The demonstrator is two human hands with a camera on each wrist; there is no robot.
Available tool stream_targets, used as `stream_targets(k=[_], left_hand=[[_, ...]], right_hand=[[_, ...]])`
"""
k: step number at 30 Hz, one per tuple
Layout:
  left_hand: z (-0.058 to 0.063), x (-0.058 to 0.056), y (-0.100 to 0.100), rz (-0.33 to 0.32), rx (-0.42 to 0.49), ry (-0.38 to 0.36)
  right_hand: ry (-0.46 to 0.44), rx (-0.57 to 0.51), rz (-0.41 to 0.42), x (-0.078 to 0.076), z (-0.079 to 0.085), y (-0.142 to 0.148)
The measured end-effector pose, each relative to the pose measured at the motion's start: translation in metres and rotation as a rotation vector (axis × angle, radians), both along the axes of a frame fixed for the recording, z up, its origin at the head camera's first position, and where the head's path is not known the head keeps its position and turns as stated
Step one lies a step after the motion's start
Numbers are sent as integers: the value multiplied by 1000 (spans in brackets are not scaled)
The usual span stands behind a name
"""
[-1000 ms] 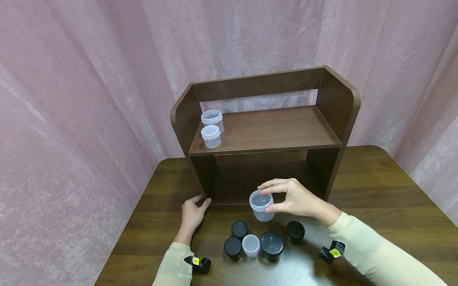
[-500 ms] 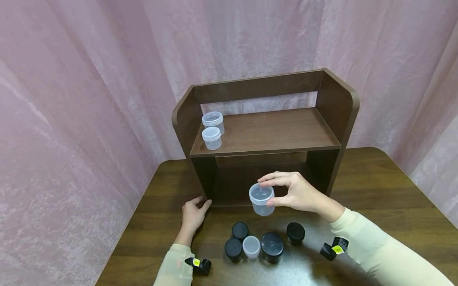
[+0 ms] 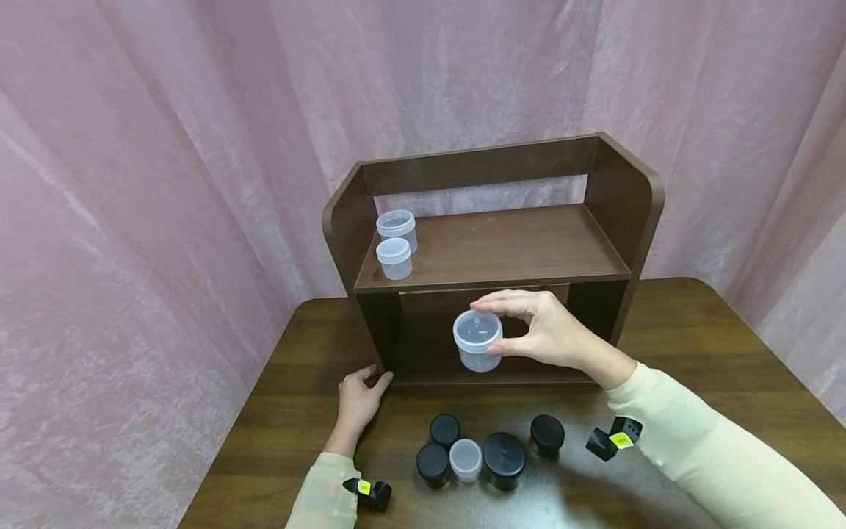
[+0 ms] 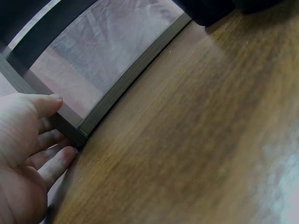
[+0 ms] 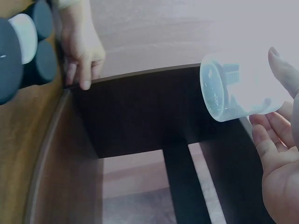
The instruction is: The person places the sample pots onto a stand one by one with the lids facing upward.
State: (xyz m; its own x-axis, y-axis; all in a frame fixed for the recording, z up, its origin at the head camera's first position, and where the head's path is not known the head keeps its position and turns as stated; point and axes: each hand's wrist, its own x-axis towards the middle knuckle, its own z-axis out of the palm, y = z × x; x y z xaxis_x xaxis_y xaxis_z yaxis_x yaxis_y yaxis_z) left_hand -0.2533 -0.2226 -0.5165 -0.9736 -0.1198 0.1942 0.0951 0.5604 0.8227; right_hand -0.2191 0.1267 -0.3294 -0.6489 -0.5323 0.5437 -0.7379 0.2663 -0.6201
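Observation:
Between thumb and fingers, my right hand holds a small clear plastic jar with a translucent lid. The jar is upright in the air before the lower opening of a brown two-tier shelf. In the right wrist view, the jar appears sideways with the fingers around it. My left hand grips the lower front corner of the shelf's left side panel; the left wrist view shows that hand with fingers on both sides of the panel. Two similar clear jars, one behind the other, stand at the upper tier's left end.
On the wooden table before the shelf stand several black-lidded jars, among them a large one, and one white-lidded jar. One black-lidded jar sits apart to the right. A pink curtain hangs behind.
My right hand has lifted the clear jar from just above the table jars up to the shelf's lower opening. My left hand keeps its place on the shelf corner.

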Motion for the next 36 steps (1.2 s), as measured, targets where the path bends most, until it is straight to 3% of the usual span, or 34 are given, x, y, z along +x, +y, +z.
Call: stream_targets(k=[8, 21, 28, 36], left_hand=[[-1, 0, 1, 1, -5, 4], [-1, 0, 1, 3, 1, 26], [0, 2, 0, 9, 1, 11], [0, 0, 0, 13, -2, -4]], right_hand=[[-59, -91, 69, -5, 22, 0], [-13, -116, 62, -14, 42, 1], [-56, -162, 94, -24, 57, -3], [-42, -184, 67, -36, 74, -5]])
